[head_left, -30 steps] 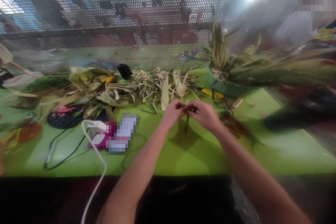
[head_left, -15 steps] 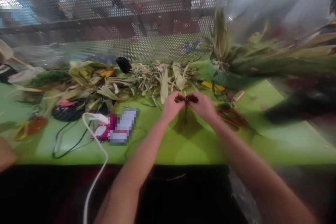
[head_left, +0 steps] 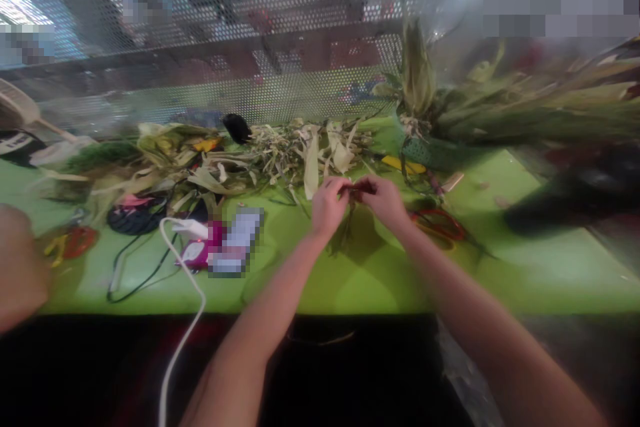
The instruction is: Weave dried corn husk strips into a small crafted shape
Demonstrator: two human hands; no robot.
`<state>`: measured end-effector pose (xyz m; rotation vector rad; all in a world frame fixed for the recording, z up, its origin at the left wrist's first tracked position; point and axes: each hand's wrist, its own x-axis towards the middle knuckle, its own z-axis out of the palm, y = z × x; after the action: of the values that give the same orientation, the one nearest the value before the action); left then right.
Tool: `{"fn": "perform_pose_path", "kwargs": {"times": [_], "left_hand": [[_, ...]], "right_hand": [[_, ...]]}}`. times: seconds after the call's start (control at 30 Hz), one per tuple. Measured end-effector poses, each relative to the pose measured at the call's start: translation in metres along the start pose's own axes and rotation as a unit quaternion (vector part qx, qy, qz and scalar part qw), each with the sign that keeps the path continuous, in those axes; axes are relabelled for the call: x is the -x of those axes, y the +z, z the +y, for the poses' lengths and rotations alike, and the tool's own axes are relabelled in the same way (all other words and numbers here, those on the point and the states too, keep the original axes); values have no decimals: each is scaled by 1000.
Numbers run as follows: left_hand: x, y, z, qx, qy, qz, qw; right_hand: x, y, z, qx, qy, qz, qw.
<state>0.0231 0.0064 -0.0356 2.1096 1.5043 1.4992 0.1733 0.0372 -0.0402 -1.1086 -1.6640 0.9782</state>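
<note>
The person's left hand (head_left: 331, 205) and right hand (head_left: 385, 201) meet, fingertips pinched together on a thin dark strand (head_left: 349, 215) that hangs below them over the green table (head_left: 380, 287); beyond lie pale husks (head_left: 311, 168), leftward a white cable (head_left: 197, 310).

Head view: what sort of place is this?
Likely a craft workshop, though blur leaves some doubt: a long green tabletop bears a heap of pale, dry, husk-like strips, long green leafy stalks lie at right, and a grey perforated screen stands behind.
</note>
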Motion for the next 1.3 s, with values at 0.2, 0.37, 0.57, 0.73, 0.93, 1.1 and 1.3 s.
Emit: {"fn": "perform_pose_path", "kwargs": {"times": [0.2, 0.37, 0.57, 0.73, 0.93, 1.1, 1.3], "left_hand": [[1, 0, -4, 25, 24, 16, 999], [1, 1, -4, 32, 30, 8, 999], [1, 1, -7, 48, 29, 8, 998], [1, 1, -8, 70, 13, -2, 997], [-1, 0, -4, 80, -13, -1, 997], [-2, -1, -4, 90, -22, 1, 996], [-2, -1, -5, 96, -23, 1, 995]], "right_hand": [[-2, 1, 5, -49, 8, -1, 999], [-6, 0, 5, -106, 28, -44, 993], [-9, -4, 4, -118, 21, -77, 990], [-7, -6, 2, -35, -3, -6, 999], [-1, -11, -11, -13, -18, 59, 998], [-4, -12, -12, -62, 21, 3, 998], [-7, -12, -6, -64, 57, -37, 996]]}}
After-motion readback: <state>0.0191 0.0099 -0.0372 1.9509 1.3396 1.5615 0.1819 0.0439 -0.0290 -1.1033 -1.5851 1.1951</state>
